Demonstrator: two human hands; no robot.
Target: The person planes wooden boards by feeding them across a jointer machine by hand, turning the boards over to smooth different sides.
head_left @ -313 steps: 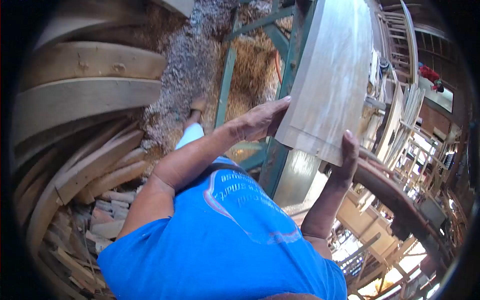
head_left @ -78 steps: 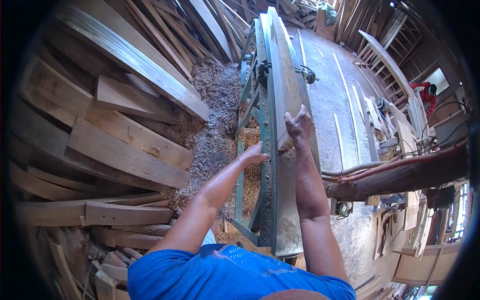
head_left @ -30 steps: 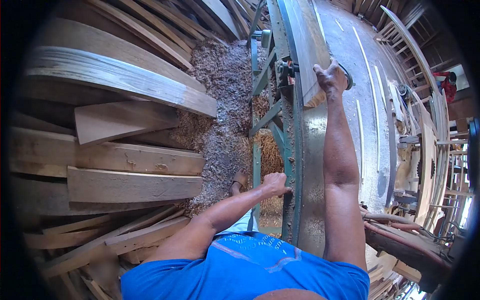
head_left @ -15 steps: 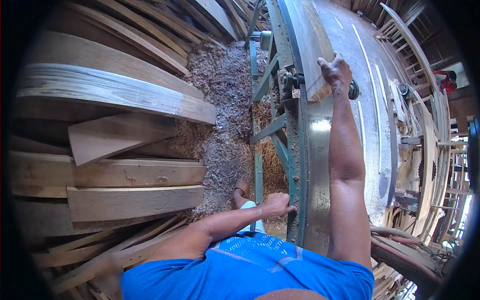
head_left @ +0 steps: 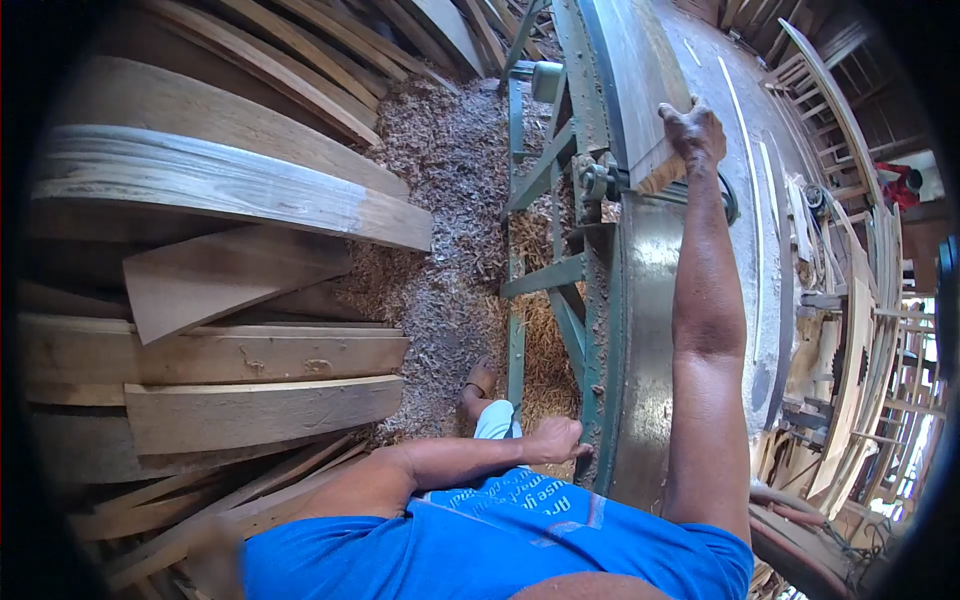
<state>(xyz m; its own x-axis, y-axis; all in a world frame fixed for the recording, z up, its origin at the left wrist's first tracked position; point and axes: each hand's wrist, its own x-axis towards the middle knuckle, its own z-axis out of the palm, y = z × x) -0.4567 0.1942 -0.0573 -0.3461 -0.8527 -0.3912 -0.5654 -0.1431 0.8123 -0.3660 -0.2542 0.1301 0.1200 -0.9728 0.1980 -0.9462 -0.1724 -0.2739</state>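
Note:
A wooden board [head_left: 640, 90] lies along the metal bed [head_left: 645, 300] of a long green-framed machine, which looks like a jointer. My right hand [head_left: 697, 135] grips the board's near end, its arm stretched far forward over the bed. The board's far end runs out of view at the top. Close to my body, my left hand [head_left: 553, 440] is closed in a loose fist, its thumb against the edge of the green frame [head_left: 597, 400]. Nothing shows in that fist, though its underside is hidden.
Wood shavings [head_left: 440, 210] cover the floor left of the machine. Stacked planks [head_left: 270, 350] fill the left side. A round pulley [head_left: 732, 200] sits beyond the bed. Thin strips [head_left: 745, 130] lie on the floor at right, near more lumber [head_left: 850, 320]. My foot [head_left: 478, 385] stands among shavings.
My right hand and the board have slid a little farther forward along the bed. My left hand stays by the frame's edge. The whole view has shifted slightly.

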